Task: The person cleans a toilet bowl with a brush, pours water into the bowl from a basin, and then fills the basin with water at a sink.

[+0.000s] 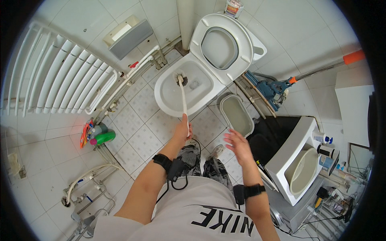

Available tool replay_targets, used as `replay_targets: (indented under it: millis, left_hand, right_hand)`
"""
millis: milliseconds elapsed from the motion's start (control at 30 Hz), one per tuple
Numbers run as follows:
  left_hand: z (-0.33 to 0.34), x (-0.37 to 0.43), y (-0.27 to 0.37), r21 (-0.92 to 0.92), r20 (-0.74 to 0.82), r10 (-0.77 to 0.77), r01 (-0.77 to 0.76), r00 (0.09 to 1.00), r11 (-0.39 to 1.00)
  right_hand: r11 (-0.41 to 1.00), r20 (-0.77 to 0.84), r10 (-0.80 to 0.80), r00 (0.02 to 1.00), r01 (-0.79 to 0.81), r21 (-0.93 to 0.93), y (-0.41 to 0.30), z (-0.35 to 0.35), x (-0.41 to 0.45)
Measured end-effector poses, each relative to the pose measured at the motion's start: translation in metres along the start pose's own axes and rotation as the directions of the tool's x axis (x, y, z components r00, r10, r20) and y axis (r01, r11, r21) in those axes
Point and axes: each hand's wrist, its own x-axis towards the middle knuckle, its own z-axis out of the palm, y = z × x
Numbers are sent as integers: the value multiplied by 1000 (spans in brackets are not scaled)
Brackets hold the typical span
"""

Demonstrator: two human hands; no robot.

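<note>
My left hand [182, 129] grips the white handle of a toilet brush [183, 96]. The brush's bristle head is inside the toilet bowl [169, 98], against its far left inner side. Lid and seat [197, 39] of the toilet are both raised and lean back towards the tank. To the right, my right hand [238, 144] hovers with fingers apart and holds nothing. Just beyond its fingertips, a grey plastic basin [222, 110] of cloudy liquid or with a greyish bottom stands on the tiled floor; I cannot tell which.
A flat mop [271, 87] leans on the right wall. Beside my right arm is a white sink cabinet [280, 162] with a round bowl [304, 171]. A towel radiator [60, 78] and pipes line the left wall. A green bottle [105, 137] stands among other bottles in the left corner.
</note>
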Motion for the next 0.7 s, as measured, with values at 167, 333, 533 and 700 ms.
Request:
replay_targets:
  millis: [167, 333, 533, 700]
  left_hand:
    - [27, -11, -17, -54, 43, 49, -47, 998, 997]
    - [58, -36, -28, 46, 56, 55, -57, 997, 997]
    - [87, -25, -42, 280, 171, -101, 50, 980, 959]
    - [99, -3, 19, 802, 220, -59, -146, 974, 579]
  right_hand:
    - [978, 144, 156, 977, -133, -162, 1, 58, 59]
    - [963, 482, 264, 835, -204, -174, 3, 69, 88]
    - [988, 348, 149, 925, -126, -88, 5, 30, 91]
    - [973, 347, 222, 911, -183, -140, -6, -54, 91]
